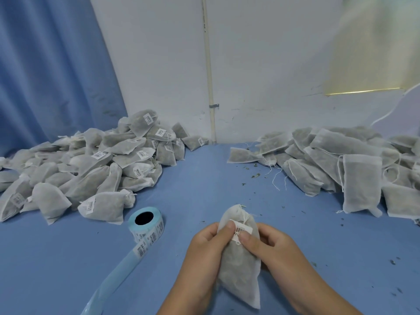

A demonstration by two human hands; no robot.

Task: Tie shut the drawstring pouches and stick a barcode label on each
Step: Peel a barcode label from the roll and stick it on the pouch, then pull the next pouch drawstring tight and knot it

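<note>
Closest in, a filled pouch (pixel 241 269) is held upright between both hands just above the blue table (pixel 193 178), its neck already gathered and knotted with white string at the top. The left hand (pixel 204 244) grips it with fingers curled behind and the thumb on the left end of a barcode label (pixel 242 229); the right hand (pixel 275 246) wraps the other side, its thumb pressing the label's lower right part. The step in hand looks like smoothing the label down, and one corner seems to stand proud of the cloth. To do it well, I would keep the fingers firm behind as backing, since the loose filling gives way, and sweep the thumbs from the middle outward so the edges seat flat without creasing the bars or trapping the string. The label roll (pixel 145 223) stands just left of the hands, with its backing strip (pixel 118 276) trailing toward the camera. Labelled pouches are in the pile on the left (pixel 91 164), and the heap on the right (pixel 341 160) shows loose strings and no labels
</note>
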